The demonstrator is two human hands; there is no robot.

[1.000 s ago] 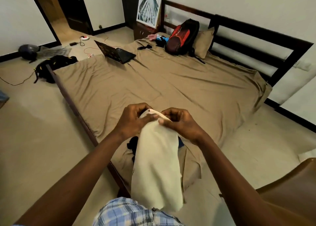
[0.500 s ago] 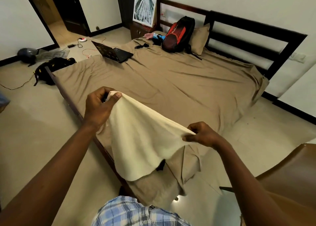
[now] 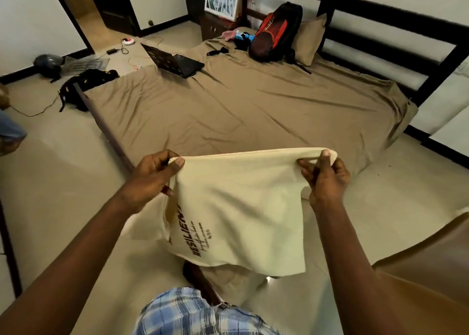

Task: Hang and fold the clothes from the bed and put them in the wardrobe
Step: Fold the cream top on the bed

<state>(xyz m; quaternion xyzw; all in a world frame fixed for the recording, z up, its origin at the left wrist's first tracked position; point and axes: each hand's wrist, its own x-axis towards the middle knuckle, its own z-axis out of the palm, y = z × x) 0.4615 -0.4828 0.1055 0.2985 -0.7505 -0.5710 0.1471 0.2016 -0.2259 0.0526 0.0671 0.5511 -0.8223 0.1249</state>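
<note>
1. Cream shirt hangs stretched between the person's two hands, in the air over the near corner of the bed. Its top edge is pulled taut and nearly level, and the rest drapes down towards the person's checked shorts.
2. Far left on the floor lie a dark helmet and, nearer the bed frame, a black bag.
3. On the left side of the shirt, the left arm reaches forward and up from the lower left. The left hand grips the shirt's top left corner, with the thumb pressed flat on top of the cloth and the fingers curled underneath.
4. Dark lettering reading "RESILIENT" runs sideways down the shirt's lower left part.
5. Behind it, an open laptop sits on the brown sheet near the bed's far left edge. A red and black backpack leans against a pillow by the headboard.
6. On the right, the right arm comes up almost straight from the bottom edge. The right hand pinches the top right corner between thumb and fingers, with the hem bunched over the fingertips.
</note>
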